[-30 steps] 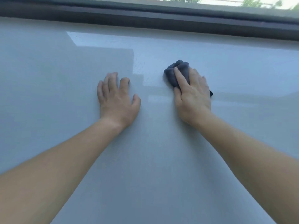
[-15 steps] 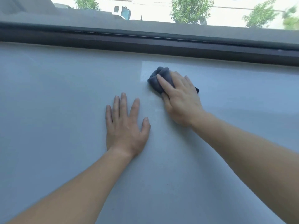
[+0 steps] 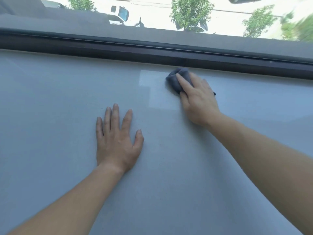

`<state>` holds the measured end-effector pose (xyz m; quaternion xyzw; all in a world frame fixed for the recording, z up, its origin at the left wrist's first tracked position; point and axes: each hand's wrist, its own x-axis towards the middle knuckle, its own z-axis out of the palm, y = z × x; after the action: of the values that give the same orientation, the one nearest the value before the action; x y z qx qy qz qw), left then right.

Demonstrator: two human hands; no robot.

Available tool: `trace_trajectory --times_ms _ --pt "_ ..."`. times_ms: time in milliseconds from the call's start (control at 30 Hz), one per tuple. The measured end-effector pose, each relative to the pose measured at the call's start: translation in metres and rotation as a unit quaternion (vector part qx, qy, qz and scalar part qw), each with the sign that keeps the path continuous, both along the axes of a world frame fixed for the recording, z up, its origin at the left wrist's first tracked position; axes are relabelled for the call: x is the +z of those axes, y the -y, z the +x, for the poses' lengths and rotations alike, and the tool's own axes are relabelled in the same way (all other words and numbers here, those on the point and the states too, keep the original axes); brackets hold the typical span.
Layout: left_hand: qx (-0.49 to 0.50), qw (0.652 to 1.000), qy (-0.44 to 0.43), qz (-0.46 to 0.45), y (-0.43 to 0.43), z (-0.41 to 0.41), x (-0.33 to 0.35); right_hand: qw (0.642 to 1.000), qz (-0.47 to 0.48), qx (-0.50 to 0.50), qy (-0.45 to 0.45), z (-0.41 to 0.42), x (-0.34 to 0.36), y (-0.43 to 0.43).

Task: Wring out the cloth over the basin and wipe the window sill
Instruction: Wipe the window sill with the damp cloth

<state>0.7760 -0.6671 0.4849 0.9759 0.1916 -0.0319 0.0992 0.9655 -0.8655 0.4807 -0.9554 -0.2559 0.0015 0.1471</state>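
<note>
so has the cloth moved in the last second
yes, the cloth has slid across the sill toward the dark window frame and now sits almost against it

Wide pale grey window sill (image 3: 50,107) filling most of the view, smooth and faintly glossy, with a brighter rectangular patch of reflected daylight (image 3: 152,85) near its far edge. Along that edge, a dark window frame (image 3: 118,48) running from side to side, slightly tilted. Beyond the glass, a grey outer ledge (image 3: 67,24), then sunlit pavement (image 3: 152,9) down below, a white pickup truck (image 3: 119,15) and small green trees (image 3: 191,11). Top right corner blurred.
</note>
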Motion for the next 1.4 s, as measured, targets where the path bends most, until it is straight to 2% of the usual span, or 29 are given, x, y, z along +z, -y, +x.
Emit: trace_trajectory --times_ms 100,167,200,267,333,367,533,600,700,767,800,900,967,1000,1100,1167,1200,1300,1367,1400 --pt "0.0 1.0 0.001 0.001 0.0 0.0 -0.001 0.988 0.015 -0.153 -0.002 0.012 0.004 0.038" --pt "-0.001 1.0 0.002 -0.002 0.0 -0.001 -0.001 0.982 0.021 -0.189 -0.011 0.001 0.007 0.032" --pt "-0.001 1.0 0.003 -0.003 0.0 -0.001 0.0 0.986 0.025 -0.166 -0.012 -0.011 0.007 0.026" --pt "-0.001 1.0 0.002 -0.005 0.0 0.0 0.001 0.999 0.02 -0.043 -0.008 -0.042 0.004 0.018" --pt "0.0 1.0 -0.004 -0.002 0.0 0.0 0.001 0.997 -0.008 0.07 -0.023 -0.055 0.003 0.026" --pt "-0.001 1.0 -0.007 0.001 -0.001 -0.001 0.002 0.996 -0.015 0.083 -0.021 -0.046 0.004 0.031" --pt "-0.008 1.0 -0.007 -0.003 -0.002 -0.001 0.0 0.99 0.016 -0.137 -0.004 -0.007 0.007 0.035" --pt "-0.011 1.0 -0.01 -0.003 -0.002 -0.001 0.0 0.992 0.017 -0.122 -0.006 -0.041 0.005 0.029" --pt "-0.01 1.0 -0.012 -0.004 -0.002 -0.002 0.001 0.999 -0.007 0.024 -0.025 -0.108 0.007 0.036" --pt "-0.011 1.0 -0.01 -0.004 -0.002 -0.001 0.0 0.995 -0.029 0.088 -0.036 -0.11 0.01 0.05" --pt "-0.011 1.0 -0.01 -0.005 -0.003 0.0 0.0 0.997 -0.03 0.07 -0.028 -0.1 0.01 0.054" --pt "-0.018 1.0 -0.01 -0.009 -0.004 -0.002 -0.001 0.994 0.002 -0.11 -0.017 -0.072 0.006 0.052" --pt "-0.019 1.0 -0.008 -0.009 -0.004 -0.003 -0.002 0.987 0.019 -0.157 -0.015 -0.087 0.005 0.04" --pt "-0.02 1.0 -0.005 -0.01 -0.004 -0.003 -0.002 0.99 0.018 -0.139 -0.014 -0.106 0.004 0.036" --pt "-0.021 1.0 0.0 -0.01 -0.004 -0.003 -0.002 0.999 -0.015 0.012 -0.033 -0.167 0.006 0.047" --pt "-0.021 1.0 0.006 -0.015 -0.005 -0.005 -0.002 0.996 -0.038 0.066 -0.047 -0.171 0.008 0.068" --pt "-0.021 1.0 0.01 -0.019 -0.005 -0.005 -0.003 0.997 -0.037 0.044 -0.043 -0.161 0.008 0.076" --pt "-0.022 0.999 0.023 -0.028 -0.005 -0.004 -0.003 0.992 -0.003 -0.118 -0.045 -0.129 0.008 0.081" --pt "-0.034 0.998 0.038 -0.024 -0.004 -0.005 -0.003 0.989 0.007 -0.138 -0.051 -0.145 0.009 0.07" --pt "-0.047 0.997 0.053 -0.021 -0.003 -0.006 -0.003 0.993 0.005 -0.109 -0.049 -0.166 0.009 0.066"
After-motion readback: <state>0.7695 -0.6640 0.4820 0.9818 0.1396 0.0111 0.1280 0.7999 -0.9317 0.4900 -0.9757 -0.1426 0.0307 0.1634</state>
